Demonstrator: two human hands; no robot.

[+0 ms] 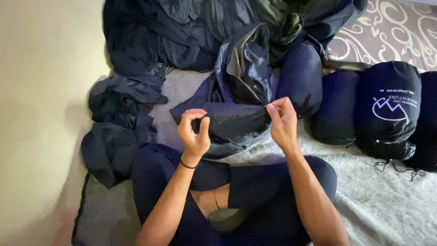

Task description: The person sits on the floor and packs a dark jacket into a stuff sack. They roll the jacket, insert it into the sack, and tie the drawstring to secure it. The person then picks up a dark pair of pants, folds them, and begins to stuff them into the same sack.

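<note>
The person sits cross-legged on a pale grey shaggy rug point(373, 200), with a dark navy, slippery-looking nylon sleeping bag point(236, 116) bunched on the rug just in front of the knees, its upper folds rising toward a heap of dark navy and olive fabric point(195, 32) behind it. The right hand point(283, 119) has thumb and forefinger pinched shut on a very small part at the edge of the sleeping bag, perhaps a zip pull or a cord end; it is too small to tell which. The left hand point(195, 132) is curled, fingertips drawn toward the thumb, and it may be pinching the fabric's near edge or holding nothing; the view does not settle it. The chief risk, as I judge it, is that so slight a pinch on slick cloth slips off, or that loose folds lying right under the right hand get caught if the small part is drawn along. The left hand's uncertain hold leaves the fabric slack, which would make such a snag more likely. To the right, packed dark navy cylindrical stuff sacks point(387, 109) lie side by side, their loose black drawcords point(396, 166) trailing on the rug well apart from both hands.
</note>
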